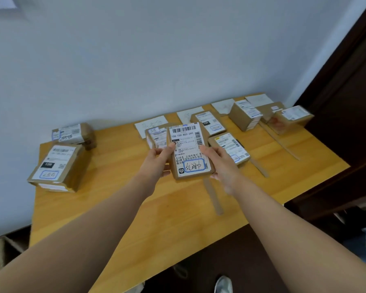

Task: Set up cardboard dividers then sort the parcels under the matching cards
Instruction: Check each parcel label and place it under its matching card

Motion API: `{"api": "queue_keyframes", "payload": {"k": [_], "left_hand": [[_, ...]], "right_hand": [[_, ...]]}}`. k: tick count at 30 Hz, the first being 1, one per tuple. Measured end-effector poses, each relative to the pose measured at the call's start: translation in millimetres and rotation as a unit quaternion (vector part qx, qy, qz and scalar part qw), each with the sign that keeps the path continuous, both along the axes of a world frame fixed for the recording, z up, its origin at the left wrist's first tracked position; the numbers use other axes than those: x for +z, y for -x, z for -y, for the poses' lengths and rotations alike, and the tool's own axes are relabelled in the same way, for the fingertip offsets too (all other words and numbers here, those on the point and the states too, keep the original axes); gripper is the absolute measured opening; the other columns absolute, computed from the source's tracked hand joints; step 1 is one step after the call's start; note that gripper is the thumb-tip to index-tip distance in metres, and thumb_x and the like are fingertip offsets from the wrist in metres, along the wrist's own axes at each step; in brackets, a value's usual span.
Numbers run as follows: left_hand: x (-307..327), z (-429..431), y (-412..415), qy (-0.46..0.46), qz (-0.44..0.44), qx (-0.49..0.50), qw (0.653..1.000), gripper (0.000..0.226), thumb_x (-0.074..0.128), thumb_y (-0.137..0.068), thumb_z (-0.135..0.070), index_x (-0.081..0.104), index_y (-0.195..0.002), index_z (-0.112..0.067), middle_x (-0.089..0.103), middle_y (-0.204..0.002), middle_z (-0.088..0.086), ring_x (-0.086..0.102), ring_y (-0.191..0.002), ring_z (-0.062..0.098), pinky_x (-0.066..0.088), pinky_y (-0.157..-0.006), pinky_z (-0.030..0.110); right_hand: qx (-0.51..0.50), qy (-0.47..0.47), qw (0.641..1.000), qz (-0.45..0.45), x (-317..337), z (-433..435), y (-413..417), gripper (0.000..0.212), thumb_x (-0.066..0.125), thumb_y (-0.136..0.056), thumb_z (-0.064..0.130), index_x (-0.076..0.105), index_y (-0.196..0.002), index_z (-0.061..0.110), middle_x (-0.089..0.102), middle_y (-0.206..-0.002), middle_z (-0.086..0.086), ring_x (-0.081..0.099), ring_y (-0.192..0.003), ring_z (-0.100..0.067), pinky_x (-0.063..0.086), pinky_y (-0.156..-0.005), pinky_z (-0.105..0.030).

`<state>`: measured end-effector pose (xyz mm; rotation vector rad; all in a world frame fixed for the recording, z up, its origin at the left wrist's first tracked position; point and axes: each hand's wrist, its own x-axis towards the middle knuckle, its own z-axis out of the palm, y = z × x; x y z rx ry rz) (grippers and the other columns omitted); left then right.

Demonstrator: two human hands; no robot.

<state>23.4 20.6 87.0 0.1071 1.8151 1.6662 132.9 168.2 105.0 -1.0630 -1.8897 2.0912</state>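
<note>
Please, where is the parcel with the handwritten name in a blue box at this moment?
In the head view the parcel is held above the table centre between left hand and right hand.

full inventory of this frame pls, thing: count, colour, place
table: 1, yellow wood, against the wall
held parcel: 1, brown with white label, above table centre
unsorted parcels: 2, brown, table's left end
sorted parcels: 6 visible, brown, back right, below the cards
cards: 4, white, along the wall edge
cardboard dividers: 3 strips, brown, lying between the card columns
shoe: 1, grey-white, floor below
left hand: gripping the parcel's left edge
right hand: gripping its right edge
</note>
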Motion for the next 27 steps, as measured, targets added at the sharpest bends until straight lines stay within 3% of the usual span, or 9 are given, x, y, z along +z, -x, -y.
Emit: {"api": "queue_keyframes", "payload": {"k": [4, 10, 20, 23, 27], "left_hand": [[0, -71, -33, -0.009, 0.016, -0.016, 1.0, 0.055, 0.061, -0.084, -0.053, 0.051, -0.121, -0.015, 0.07, -0.11, 0.008, 0.068, -0.1, 0.024, 0.053, -0.093, 0.043], [6, -161, -69, 0.003, 0.003, -0.002, 1.0, 0.044, 0.053, -0.091, -0.05, 0.05, -0.118, -0.015, 0.065, -0.108, 0.005, 0.065, -0.098, 0.02, 0.052, -0.083, 0.034], [-8, -240, -65, 0.062, 0.009, 0.008, 0.998, 0.025, 0.055, -0.094, -0.036, 0.054, -0.11, -0.017, 0.064, -0.11, 0.004, 0.063, -0.098, 0.02, 0.052, -0.087, 0.035], [-13, -256, -53, 0.073, 0.01, 0.006, 0.997, 0.022, 0.054, -0.095, -0.034, 0.056, -0.109, -0.018, 0.065, -0.109, 0.004, 0.063, -0.095, 0.018, 0.051, -0.086, 0.034], [-15, -276, -38, 0.082, 0.015, 0.005, 0.997, 0.023, 0.054, -0.095, -0.033, 0.056, -0.111, -0.017, 0.065, -0.107, 0.003, 0.063, -0.096, 0.018, 0.052, -0.087, 0.034]], "right_hand": [[-0.011, -0.022, 1.0, 0.014, 8, -70, -33, 0.04, 0.066, -0.085, 0.045, 0.054, -0.113, 0.018, 0.075, -0.094, 0.003, 0.069, -0.091, -0.018, 0.053, -0.081, -0.042], [-0.023, -0.013, 0.999, 0.033, 11, -167, -66, 0.04, 0.062, -0.089, 0.044, 0.05, -0.117, 0.018, 0.07, -0.091, 0.006, 0.064, -0.08, -0.007, 0.045, -0.064, -0.027], [-0.056, 0.006, 0.995, 0.077, -11, -273, -66, 0.047, 0.062, -0.088, 0.046, 0.052, -0.124, 0.017, 0.072, -0.094, 0.003, 0.066, -0.082, -0.01, 0.047, -0.064, -0.029], [-0.067, 0.003, 0.993, 0.102, -21, -297, -57, 0.047, 0.061, -0.089, 0.046, 0.053, -0.123, 0.016, 0.071, -0.093, 0.003, 0.064, -0.083, -0.011, 0.048, -0.076, -0.033], [-0.08, -0.006, 0.987, 0.138, -32, -325, -48, 0.033, 0.057, -0.092, 0.044, 0.054, -0.113, 0.018, 0.066, -0.083, 0.006, 0.055, -0.074, -0.006, 0.038, -0.066, -0.029]]}}
